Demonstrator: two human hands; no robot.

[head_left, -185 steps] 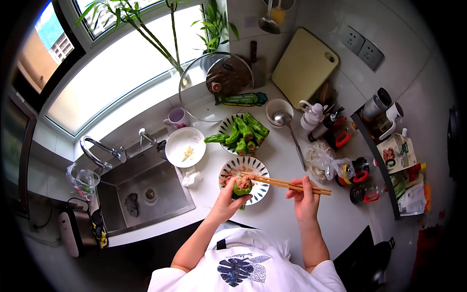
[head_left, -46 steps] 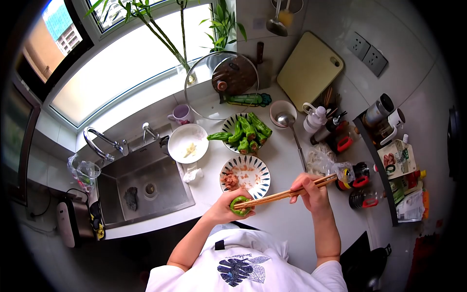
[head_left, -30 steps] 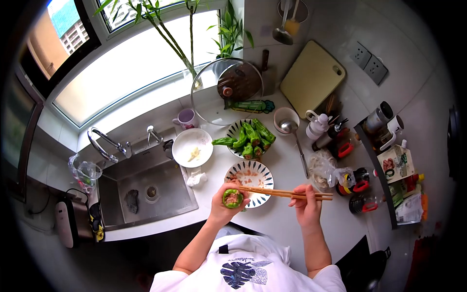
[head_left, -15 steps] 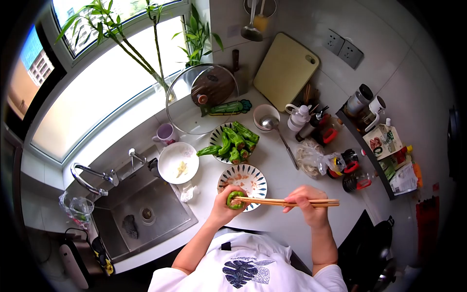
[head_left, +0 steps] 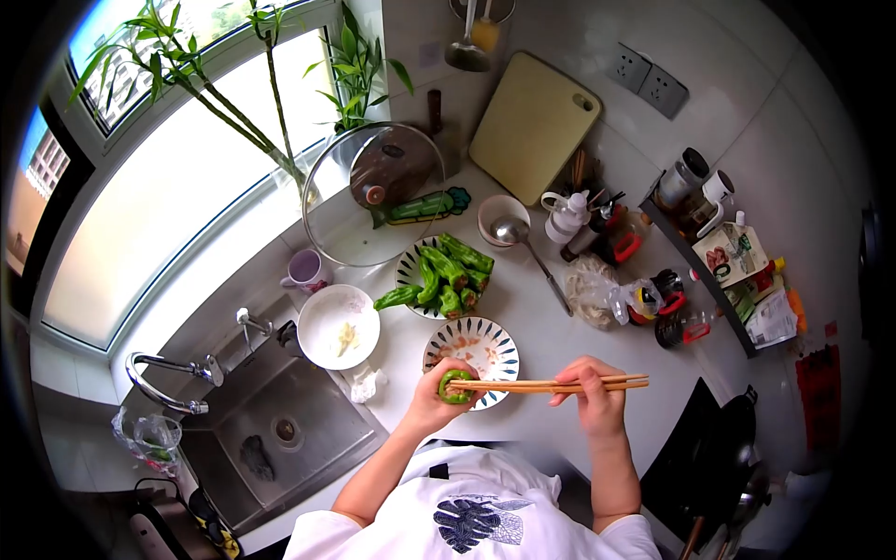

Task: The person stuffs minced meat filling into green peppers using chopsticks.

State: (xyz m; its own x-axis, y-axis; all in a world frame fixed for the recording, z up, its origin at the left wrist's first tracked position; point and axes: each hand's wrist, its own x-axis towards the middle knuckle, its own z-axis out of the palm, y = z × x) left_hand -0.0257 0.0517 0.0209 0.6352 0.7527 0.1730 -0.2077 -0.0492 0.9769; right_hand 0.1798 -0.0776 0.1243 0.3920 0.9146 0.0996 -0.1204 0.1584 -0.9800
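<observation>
My left hand point(head_left: 434, 397) is closed around a green pepper point(head_left: 456, 386), its cut end facing right with pinkish-brown filling showing inside. A pair of wooden chopsticks point(head_left: 532, 385) is gripped in my right hand point(head_left: 595, 392), lying nearly level with the tips at the pepper's opening. Just beyond my left hand sits a patterned plate point(head_left: 504, 359) with reddish-pink smears on it. Behind that, several green peppers point(head_left: 448, 271) are piled on a second patterned plate point(head_left: 403, 271). To the left, a white bowl point(head_left: 317, 317) holds small pale yellowish pieces point(head_left: 347, 338).
On the left is a steel sink point(head_left: 308, 457) with a faucet point(head_left: 168, 364). A glass lid point(head_left: 313, 224) and a purple mug point(head_left: 306, 269) stand behind the bowl. A ladle point(head_left: 546, 266) rests in a small bowl point(head_left: 487, 210). Bottles and a plastic bag point(head_left: 593, 294) line the right, before a black pan point(head_left: 695, 448).
The whole view has shifted slightly as the head moved. Both hands keep their hold, and the chopstick tips remain at the pepper's opening.
</observation>
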